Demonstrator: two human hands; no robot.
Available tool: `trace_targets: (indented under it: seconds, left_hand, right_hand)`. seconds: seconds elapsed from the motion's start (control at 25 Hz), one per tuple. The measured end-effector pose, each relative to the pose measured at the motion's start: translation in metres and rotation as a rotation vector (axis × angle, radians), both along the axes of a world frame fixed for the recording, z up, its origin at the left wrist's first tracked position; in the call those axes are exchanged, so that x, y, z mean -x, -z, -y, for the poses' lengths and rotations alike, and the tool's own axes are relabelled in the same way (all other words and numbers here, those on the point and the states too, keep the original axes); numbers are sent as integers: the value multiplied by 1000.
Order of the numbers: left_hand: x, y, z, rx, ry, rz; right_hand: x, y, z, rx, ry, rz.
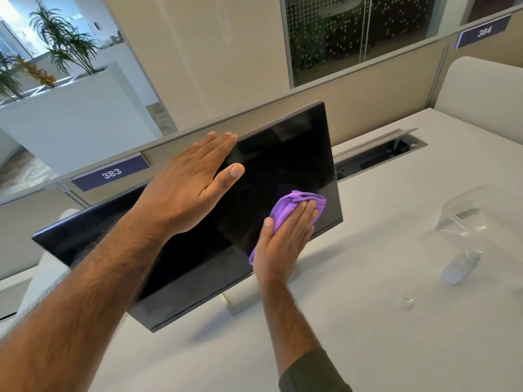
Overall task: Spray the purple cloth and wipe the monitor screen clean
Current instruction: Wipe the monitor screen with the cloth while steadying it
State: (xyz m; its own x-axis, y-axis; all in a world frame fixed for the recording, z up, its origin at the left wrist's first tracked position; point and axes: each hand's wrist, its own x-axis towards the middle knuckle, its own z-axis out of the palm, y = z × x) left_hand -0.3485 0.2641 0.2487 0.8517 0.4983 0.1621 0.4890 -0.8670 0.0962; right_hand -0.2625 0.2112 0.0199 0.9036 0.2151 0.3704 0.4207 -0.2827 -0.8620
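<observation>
**Purple cloth pressed to the lower right of the dark monitor**

One monitor [283, 171], one purple cloth [294, 203], two hands, one spray bottle [460, 268], one clear container [481, 213] and one small clear cap [406, 302] are in view.

The monitor stands on the white desk [368, 321] with its screen dark and unlit, its grey foot [240, 301] showing under the lower edge. The right hand [283, 244] lies flat against the screen near the monitor's lower right corner, fingers [307, 213] straight and close together, thumb out to the side, pressing the bunched cloth onto the glass; the cloth shows above the fingertips and below the heel of the hand. The left hand [192, 188] is spread flat with fingers together and thumb apart, held at the monitor's upper edge towards its middle; it grips nothing, and whether the palm touches the screen cannot be told.

To the right of the monitor, well apart from it, the spray bottle lies on its side on the desk, with the clear container just beyond it and the cap on the nearer side.

Behind the monitor runs a beige partition [368, 103] bearing two purple number plates, 383 [111, 174] and 384 [484, 31]. A cable slot [382, 157] is open in the desk beside the monitor's right edge. Beyond the partition are glass walls and a white planter [70, 114] with green plants.
</observation>
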Motion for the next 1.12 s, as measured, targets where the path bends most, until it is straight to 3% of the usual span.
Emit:
trace_targets:
  seconds: [0.16,0.4,0.52,0.84,1.12]
  left_hand:
    - [53,-3,-16,-18,-95,6]
    - [92,5,-16,-3,-130,51]
    - [94,6,-15,-7,-112,61]
    - [98,9,-16,-5,-82,60]
    - [98,12,-17,-15,-84,60]
  right_hand:
    - [4,-3,-4,-12,56,-99]
    - [111,-1,-12,63,-129,83]
    - [114,-2,-15,59,-130,116]
    - [1,14,-8,-86,158,-225]
    - [111,14,-23,-94,94,-325]
